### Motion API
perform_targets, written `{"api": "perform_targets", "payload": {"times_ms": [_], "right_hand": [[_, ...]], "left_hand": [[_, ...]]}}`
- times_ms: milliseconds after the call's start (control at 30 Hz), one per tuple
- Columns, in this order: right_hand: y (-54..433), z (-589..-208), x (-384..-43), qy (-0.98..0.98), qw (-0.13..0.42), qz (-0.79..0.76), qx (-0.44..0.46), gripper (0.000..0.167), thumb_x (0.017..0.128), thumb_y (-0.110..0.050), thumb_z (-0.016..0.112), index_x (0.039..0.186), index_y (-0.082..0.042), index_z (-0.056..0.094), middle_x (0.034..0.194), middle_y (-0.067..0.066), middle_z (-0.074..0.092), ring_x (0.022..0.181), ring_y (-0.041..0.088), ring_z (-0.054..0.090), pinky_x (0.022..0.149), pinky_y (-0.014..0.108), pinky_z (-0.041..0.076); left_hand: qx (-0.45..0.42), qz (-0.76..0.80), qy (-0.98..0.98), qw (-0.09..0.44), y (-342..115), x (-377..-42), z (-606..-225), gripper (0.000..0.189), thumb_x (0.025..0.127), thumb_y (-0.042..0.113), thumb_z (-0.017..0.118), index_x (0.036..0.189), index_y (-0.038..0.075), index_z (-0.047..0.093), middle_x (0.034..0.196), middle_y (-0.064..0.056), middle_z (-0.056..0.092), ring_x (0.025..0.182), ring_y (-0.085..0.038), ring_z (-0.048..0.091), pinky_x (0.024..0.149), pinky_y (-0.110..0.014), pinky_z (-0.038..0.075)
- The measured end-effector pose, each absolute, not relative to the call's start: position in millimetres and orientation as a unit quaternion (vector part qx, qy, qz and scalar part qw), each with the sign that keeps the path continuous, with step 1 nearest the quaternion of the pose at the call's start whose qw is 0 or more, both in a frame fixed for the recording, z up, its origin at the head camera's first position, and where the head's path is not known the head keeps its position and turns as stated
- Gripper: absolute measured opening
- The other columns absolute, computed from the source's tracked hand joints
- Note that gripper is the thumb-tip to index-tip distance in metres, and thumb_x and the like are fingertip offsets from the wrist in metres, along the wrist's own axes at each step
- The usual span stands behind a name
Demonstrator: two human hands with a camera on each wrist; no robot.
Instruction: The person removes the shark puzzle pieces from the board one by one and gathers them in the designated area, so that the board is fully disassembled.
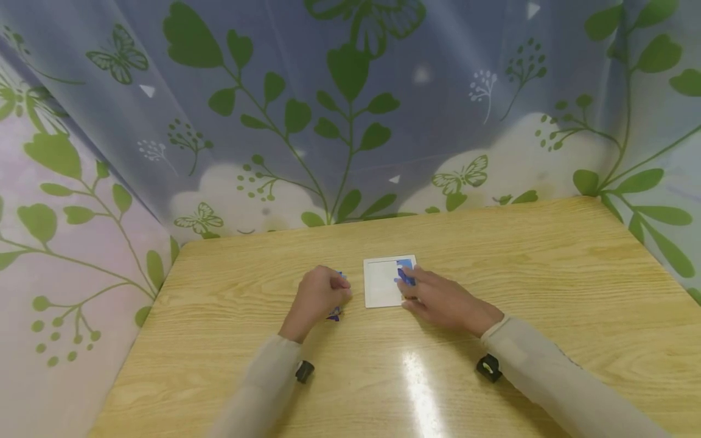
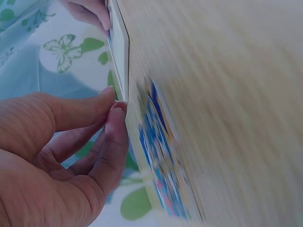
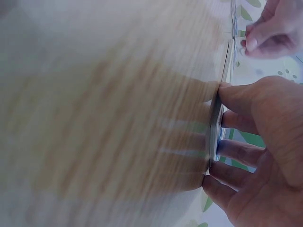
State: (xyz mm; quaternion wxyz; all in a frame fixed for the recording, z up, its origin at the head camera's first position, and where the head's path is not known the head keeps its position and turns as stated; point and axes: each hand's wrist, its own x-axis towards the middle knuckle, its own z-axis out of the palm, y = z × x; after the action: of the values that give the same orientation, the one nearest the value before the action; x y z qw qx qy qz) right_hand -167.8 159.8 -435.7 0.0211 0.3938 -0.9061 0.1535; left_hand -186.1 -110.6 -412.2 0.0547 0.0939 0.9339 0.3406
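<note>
A square white puzzle tray lies on the table, with blue puzzle pieces along its right side. My right hand rests at the tray's right side, fingers spread. In the right wrist view, its thumb touches the near edge and other fingertips lie on the tray and at its edge. Left of the tray, my left hand is above a group of loose puzzle pieces. Its thumb and index finger pinch what looks like a small puzzle piece, mostly hidden by the fingertips.
The wooden table runs back to a curtain printed with leaves and butterflies. A bright reflection crosses the near part of the tabletop. Small dark devices sit under both wrists.
</note>
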Motion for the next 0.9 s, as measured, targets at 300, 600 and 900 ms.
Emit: {"api": "perform_targets", "payload": {"times_ms": [300, 600, 900], "right_hand": [[160.0, -436.8, -167.9, -0.902, 0.049, 0.139, 0.407, 0.04, 0.1, -0.015, 0.065, 0.129, 0.011, 0.061, 0.139, 0.037, 0.05, 0.132, 0.048, 0.048, 0.105, 0.053, 0.045], [160.2, -437.6, -169.1, -0.898, 0.055, 0.149, 0.411, 0.035, 0.099, -0.013, 0.067, 0.126, 0.01, 0.063, 0.135, 0.035, 0.053, 0.126, 0.046, 0.053, 0.098, 0.05, 0.051], [159.6, -438.7, -169.3, -0.892, 0.068, 0.155, 0.419, 0.034, 0.098, -0.012, 0.067, 0.124, 0.009, 0.062, 0.133, 0.036, 0.052, 0.123, 0.048, 0.055, 0.095, 0.049, 0.053]], "left_hand": [[0.119, 0.35, 0.928, 0.051, -67.7, -205.1, -414.4, 0.004, 0.086, 0.005, 0.079, 0.089, 0.002, 0.079, 0.087, -0.008, 0.076, 0.081, -0.021, 0.07, 0.073, -0.034, 0.057], [0.108, 0.335, 0.934, 0.058, -33.3, -219.5, -423.0, 0.005, 0.087, 0.007, 0.079, 0.091, 0.005, 0.079, 0.089, -0.006, 0.076, 0.083, -0.021, 0.07, 0.076, -0.034, 0.057], [0.1, 0.329, 0.938, 0.052, -17.9, -225.0, -427.3, 0.005, 0.087, 0.009, 0.08, 0.092, 0.008, 0.081, 0.09, -0.002, 0.077, 0.083, -0.016, 0.069, 0.074, -0.029, 0.056]]}}
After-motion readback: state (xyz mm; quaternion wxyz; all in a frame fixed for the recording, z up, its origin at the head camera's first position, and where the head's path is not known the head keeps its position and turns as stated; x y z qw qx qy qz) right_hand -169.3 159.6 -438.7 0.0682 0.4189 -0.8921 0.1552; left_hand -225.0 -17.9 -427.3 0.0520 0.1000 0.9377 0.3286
